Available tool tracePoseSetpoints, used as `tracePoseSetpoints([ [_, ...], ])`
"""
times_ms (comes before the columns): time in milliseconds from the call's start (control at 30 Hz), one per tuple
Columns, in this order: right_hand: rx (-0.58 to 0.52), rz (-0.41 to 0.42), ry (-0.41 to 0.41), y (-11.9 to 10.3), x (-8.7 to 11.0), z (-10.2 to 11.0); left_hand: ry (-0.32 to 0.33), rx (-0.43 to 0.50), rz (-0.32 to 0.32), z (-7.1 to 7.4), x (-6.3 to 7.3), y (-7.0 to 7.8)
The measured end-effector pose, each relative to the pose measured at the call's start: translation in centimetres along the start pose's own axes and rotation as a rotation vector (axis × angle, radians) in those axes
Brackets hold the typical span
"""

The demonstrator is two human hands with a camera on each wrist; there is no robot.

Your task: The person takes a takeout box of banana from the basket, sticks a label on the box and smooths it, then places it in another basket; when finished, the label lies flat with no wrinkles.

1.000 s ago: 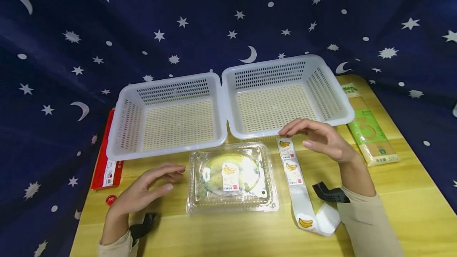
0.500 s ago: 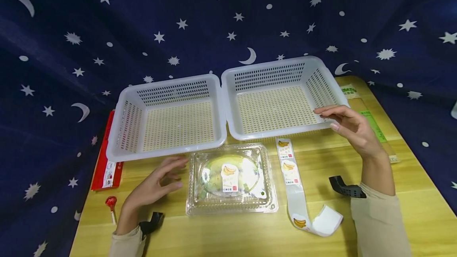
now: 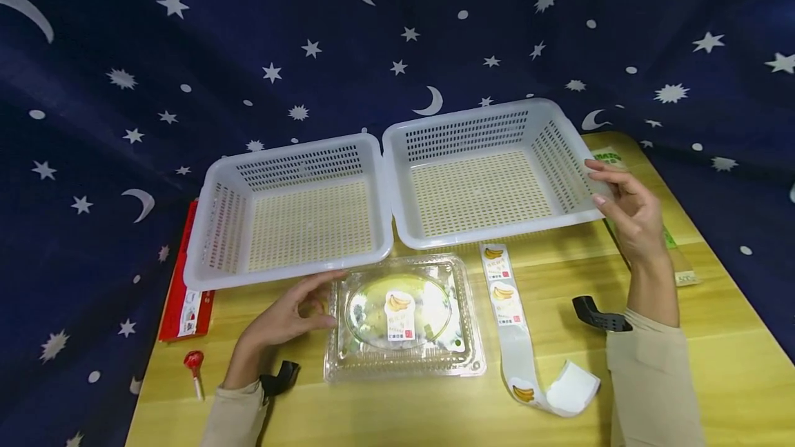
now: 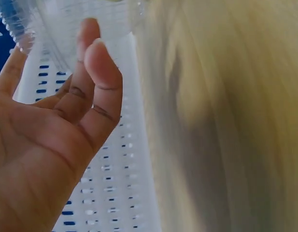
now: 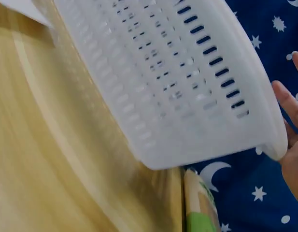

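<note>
My right hand [image 3: 630, 209] is at the right rim of the right white plastic basket [image 3: 404, 240], fingertips right at the edge and fingers loosely bent. In the right wrist view the fingers [image 5: 286, 99] are spread beside that rim. My left hand [image 3: 288, 319] is at the left edge of a clear plastic clamshell box [image 3: 468, 336], fingers relaxed and thumb apart. A banana sticker [image 3: 399, 316] lies on its lid, over something yellow-green inside. Fingertips and the box's ridged edge overlap in the left wrist view.
The left white basket [image 3: 192, 261] stands beside the right one, both bare inside. A strip of banana stickers [image 3: 515, 350] curls right of the box. A red box [image 3: 180, 302] and lollipop [image 3: 194, 361] lie left; a packet with green label [image 3: 671, 243] lies right.
My right hand has moved right, from above the sticker strip to the right basket's rim. My left hand has moved right to the clamshell box's edge, uncovering the lollipop's stick.
</note>
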State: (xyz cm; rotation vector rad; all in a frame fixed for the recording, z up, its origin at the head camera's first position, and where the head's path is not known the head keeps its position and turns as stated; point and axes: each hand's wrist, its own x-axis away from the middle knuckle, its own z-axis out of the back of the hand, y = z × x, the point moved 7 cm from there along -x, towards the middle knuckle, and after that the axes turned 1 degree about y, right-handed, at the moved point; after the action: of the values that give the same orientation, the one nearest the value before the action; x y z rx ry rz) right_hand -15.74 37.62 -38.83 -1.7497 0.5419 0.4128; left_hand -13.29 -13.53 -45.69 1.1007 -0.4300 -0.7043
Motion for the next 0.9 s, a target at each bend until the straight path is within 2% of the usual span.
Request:
tracePoseSetpoints([
  [167,0.065,-0.039,0.065,0.8,0.3,1.4,-0.030,0.130,-0.029,-0.7,-0.3,-0.2],
  [300,0.016,-0.102,0.094,1.7,0.8,2.4,-0.061,0.215,-0.005,-1.1,-0.4,-0.5],
  [500,0.029,-0.169,0.135,2.9,1.4,3.1,-0.116,0.282,0.019,-1.9,-0.5,-0.7],
  [600,-0.029,-0.218,0.129,3.7,1.8,3.2,-0.145,0.334,0.034,-2.3,-0.5,-0.7],
  [733,-0.118,-0.271,0.120,4.4,2.3,3.2,-0.153,0.344,0.034,-2.5,-0.5,-0.6],
  [900,-0.158,-0.282,0.122,5.0,2.6,3.4,-0.155,0.301,0.027,-2.6,-0.5,-0.4],
])
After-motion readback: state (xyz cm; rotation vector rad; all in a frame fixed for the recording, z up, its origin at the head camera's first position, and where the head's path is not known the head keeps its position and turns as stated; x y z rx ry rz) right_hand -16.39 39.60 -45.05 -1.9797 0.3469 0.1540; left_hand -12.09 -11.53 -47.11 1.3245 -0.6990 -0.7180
